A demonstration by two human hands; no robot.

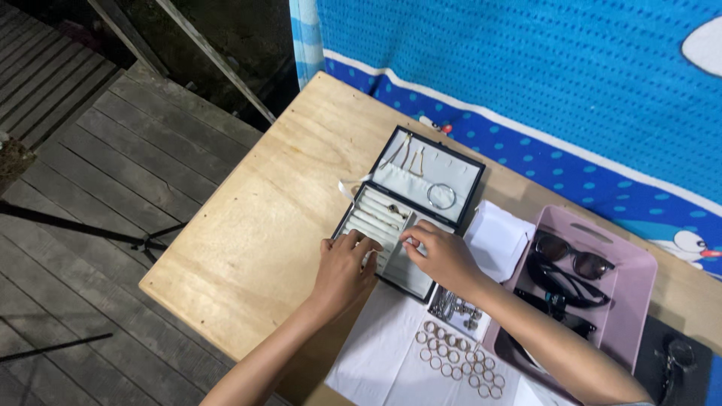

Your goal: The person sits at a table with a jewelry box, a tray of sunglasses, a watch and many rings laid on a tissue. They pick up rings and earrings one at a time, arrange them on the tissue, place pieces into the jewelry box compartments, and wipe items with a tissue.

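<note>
Jewellery box (410,207) sits open mid-frame, lid propped back w/ a bangle (441,195) and chains on it. Left hand (344,263) lies flat, loose, steadying the front edge; right hand (440,252) pinches sth tiny over the ring slots, can't tell what. Rings (459,365) lie in rows on white cloth lower centre; sunglasses (575,259) fill the pink tray (639,301) at right.

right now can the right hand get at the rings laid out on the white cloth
Probably yes: the rings lie uncovered on the white cloth, just below the right hand at the open jewellery box; nothing stands between.

A plywood table (256,225) stands on dark wooden decking (90,173), backed by blue patterned cloth (526,68)
</note>
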